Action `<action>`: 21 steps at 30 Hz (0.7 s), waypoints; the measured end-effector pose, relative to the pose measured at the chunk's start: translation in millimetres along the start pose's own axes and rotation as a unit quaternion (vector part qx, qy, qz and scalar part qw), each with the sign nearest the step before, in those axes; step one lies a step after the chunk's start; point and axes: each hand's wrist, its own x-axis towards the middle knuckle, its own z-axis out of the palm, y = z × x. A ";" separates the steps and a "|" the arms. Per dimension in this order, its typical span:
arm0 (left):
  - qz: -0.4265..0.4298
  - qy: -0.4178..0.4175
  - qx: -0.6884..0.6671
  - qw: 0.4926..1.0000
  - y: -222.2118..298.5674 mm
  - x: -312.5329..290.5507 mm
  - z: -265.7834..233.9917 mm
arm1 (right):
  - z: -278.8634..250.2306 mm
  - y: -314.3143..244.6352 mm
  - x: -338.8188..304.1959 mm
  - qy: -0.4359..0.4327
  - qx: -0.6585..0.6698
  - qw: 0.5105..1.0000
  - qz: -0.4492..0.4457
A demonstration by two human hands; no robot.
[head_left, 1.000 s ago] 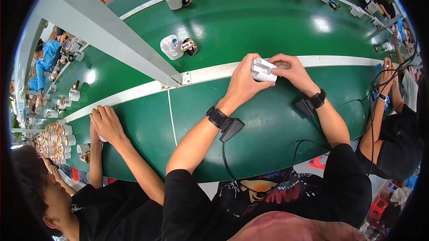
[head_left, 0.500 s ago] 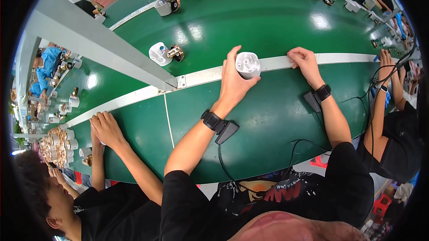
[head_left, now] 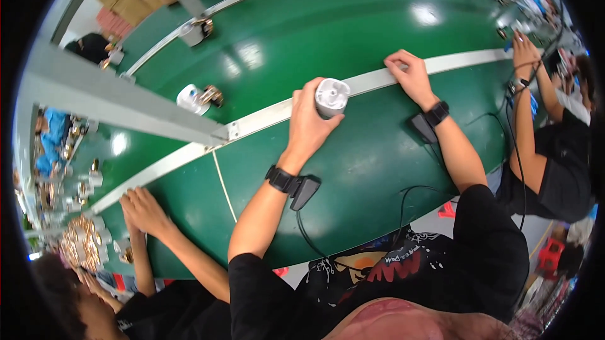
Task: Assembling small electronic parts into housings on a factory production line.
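My left hand (head_left: pixel 309 119) is wrapped around a white cylindrical plastic housing (head_left: pixel 333 95), thumb on its near side and fingers on its far left. The housing's end with moulded recesses faces up, and it is held just over the near edge of the white rail (head_left: pixel 372 80). To its right, my right hand (head_left: pixel 409 75) hovers by the rail with fingers curled in toward the thumb. Whatever those fingertips may hold is too small or hidden. Beyond the rail, another white housing (head_left: pixel 189 98) lies beside a gold-and-black metal assembly (head_left: pixel 212 95) on the green surface.
A grey metal post (head_left: pixel 132 97) slants down to the rail at left. Co-workers' hands (head_left: pixel 146 211) rest on the green table (head_left: pixel 353 170) at left, near stacked gold-and-white parts (head_left: pixel 85 242). Another person's arms (head_left: pixel 526 94) are at right. Black cables (head_left: pixel 403 207) trail from both wrist devices.
The whole view has shifted. In my left hand the white housing has tipped, so its end shows differently. My right hand stays curled, a short way to the right of it.
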 end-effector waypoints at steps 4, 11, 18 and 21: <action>-0.009 -0.002 0.001 1.000 0.2 0.5 2.3 | -18.7 11.5 7.0 0.021 -0.089 0.993 -0.070; -0.002 -0.012 0.034 0.999 -0.9 1.2 1.8 | -16.1 20.0 3.3 0.040 -0.063 0.997 -0.033; 0.010 -0.017 0.030 0.999 -3.8 -0.4 -4.0 | -16.0 18.0 6.8 0.020 -0.043 0.998 0.048; -0.002 -0.031 0.014 0.999 -0.8 -2.5 -1.4 | -16.1 23.5 3.7 0.037 -0.032 0.997 0.052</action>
